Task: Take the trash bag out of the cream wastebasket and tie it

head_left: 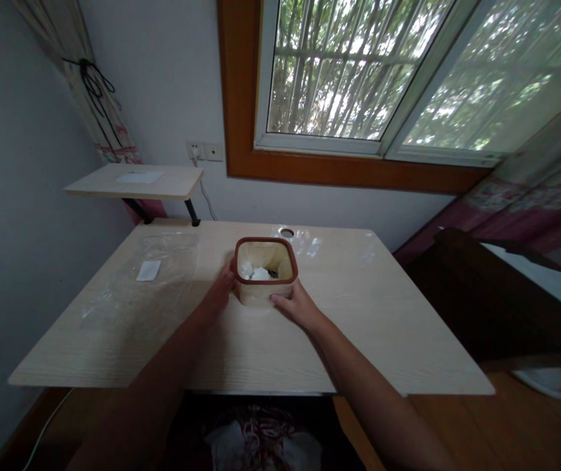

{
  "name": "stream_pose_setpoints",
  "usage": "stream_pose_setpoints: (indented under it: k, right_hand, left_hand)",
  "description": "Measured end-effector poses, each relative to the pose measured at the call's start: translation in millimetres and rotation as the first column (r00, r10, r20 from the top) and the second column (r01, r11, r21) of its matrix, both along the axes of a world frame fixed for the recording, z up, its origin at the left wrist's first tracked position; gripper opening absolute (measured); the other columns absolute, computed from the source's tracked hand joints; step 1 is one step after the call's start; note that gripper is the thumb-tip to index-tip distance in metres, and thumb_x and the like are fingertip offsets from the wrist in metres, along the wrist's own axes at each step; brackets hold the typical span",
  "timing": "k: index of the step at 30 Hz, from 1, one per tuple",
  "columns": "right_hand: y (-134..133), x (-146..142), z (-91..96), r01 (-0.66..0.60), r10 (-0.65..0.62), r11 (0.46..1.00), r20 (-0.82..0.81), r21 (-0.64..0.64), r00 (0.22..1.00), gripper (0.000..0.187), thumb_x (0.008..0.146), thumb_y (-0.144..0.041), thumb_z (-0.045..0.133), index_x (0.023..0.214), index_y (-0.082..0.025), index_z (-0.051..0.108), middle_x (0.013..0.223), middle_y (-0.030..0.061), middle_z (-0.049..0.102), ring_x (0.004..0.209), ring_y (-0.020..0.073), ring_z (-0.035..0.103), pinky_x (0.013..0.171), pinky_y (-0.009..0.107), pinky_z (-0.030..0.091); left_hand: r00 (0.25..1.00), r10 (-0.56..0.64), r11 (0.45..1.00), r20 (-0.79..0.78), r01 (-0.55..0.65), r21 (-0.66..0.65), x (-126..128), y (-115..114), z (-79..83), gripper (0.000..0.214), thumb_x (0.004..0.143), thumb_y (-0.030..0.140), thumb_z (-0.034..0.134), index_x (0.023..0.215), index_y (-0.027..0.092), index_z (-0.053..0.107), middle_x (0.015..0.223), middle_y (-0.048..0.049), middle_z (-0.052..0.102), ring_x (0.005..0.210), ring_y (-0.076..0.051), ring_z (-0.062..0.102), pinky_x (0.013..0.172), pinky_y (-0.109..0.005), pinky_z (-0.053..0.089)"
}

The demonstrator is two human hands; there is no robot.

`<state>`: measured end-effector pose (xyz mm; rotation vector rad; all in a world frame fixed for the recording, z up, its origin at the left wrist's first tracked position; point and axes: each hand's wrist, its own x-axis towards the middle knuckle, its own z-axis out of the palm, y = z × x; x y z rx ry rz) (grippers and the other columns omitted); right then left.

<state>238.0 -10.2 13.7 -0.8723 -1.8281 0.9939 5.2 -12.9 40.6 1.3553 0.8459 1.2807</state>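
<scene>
Daylight is filtering through a barred window [339, 78] above a pale tabletop [383, 320], where a cream bin [259, 296] with a brown rim is standing upright around the middle, nearer the far edge. Crumpled white pieces [260, 274] and a small dark item [273, 273] are lying inside. The person's left hand [224, 282] and right hand [296, 305] are clasping its opposite sides, some fingers hidden from view. With so little showing inside, the bin is probably weighing little; its walls are looking stiff but smooth enough to slip, so the opposite sides, just under the rim, are offering the surest hold. To the left, clear plastic [177, 261] is spreading flat beside a white slip [148, 271], while a raised shelf [177, 186] is occupying the far left corner.
</scene>
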Motion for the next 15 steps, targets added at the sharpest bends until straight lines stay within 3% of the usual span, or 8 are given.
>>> stream_pose_setpoints:
  k: [4, 7, 10, 15]
  right_hand:
    - [-3.1, -7.0, 0.3, -0.019, 0.017, 0.999, 0.048, 0.049, 0.999, 0.067, 0.09, -0.057, 0.063, 0.142, -0.017, 0.048, 0.143, 0.0156, 0.056, 0.135, 0.0302, 0.05, 0.118, 0.054, 0.034]
    - [-4.3, -8.2, -0.1, -0.021, 0.014, 0.998, 0.101, 0.062, 0.995, 0.064, 0.092, -0.056, 0.061, 0.142, -0.017, 0.048, 0.14, 0.0161, 0.058, 0.134, 0.0307, 0.051, 0.118, 0.055, 0.033]
    - [-4.4, -6.2, 1.1, -0.026, 0.016, 0.996, 0.108, 0.089, 0.994, 0.068, 0.091, -0.056, 0.063, 0.143, -0.017, 0.046, 0.147, 0.0173, 0.052, 0.14, 0.032, 0.045, 0.119, 0.055, 0.03]
    - [-3.5, -1.6, 12.3, -0.079, 0.068, 0.992, 0.11, 0.1, 0.992, 0.071, 0.09, -0.054, 0.066, 0.146, -0.019, 0.042, 0.153, 0.0165, 0.046, 0.143, 0.0326, 0.042, 0.119, 0.055, 0.031]
  left_hand:
    - [0.998, 0.033, 0.994, -0.044, -0.029, 0.107, 2.1, -0.4, -22.5, 0.095, 0.071, 0.066, 0.075, 0.15, 0.023, 0.041, 0.152, -0.0152, 0.048, 0.142, -0.037, 0.043, 0.116, -0.052, 0.039]
    - [0.98, 0.145, 0.983, -0.14, -0.126, 0.133, 3.4, -1.8, -33.3, 0.107, 0.061, 0.051, 0.088, 0.15, 0.024, 0.037, 0.148, -0.0165, 0.05, 0.141, -0.038, 0.043, 0.118, -0.055, 0.035]
    - [0.961, 0.191, 0.975, -0.202, -0.161, 0.155, 3.4, -4.4, -30.9, 0.106, 0.057, 0.042, 0.091, 0.148, 0.023, 0.041, 0.143, -0.017, 0.054, 0.14, -0.039, 0.045, 0.117, -0.058, 0.036]
    - [0.972, 0.021, 0.995, -0.233, 0.003, 0.103, 0.2, -6.4, -19.9, 0.086, 0.056, 0.035, 0.091, 0.135, 0.026, 0.057, 0.129, -0.0128, 0.064, 0.134, -0.041, 0.051, 0.119, -0.061, 0.032]
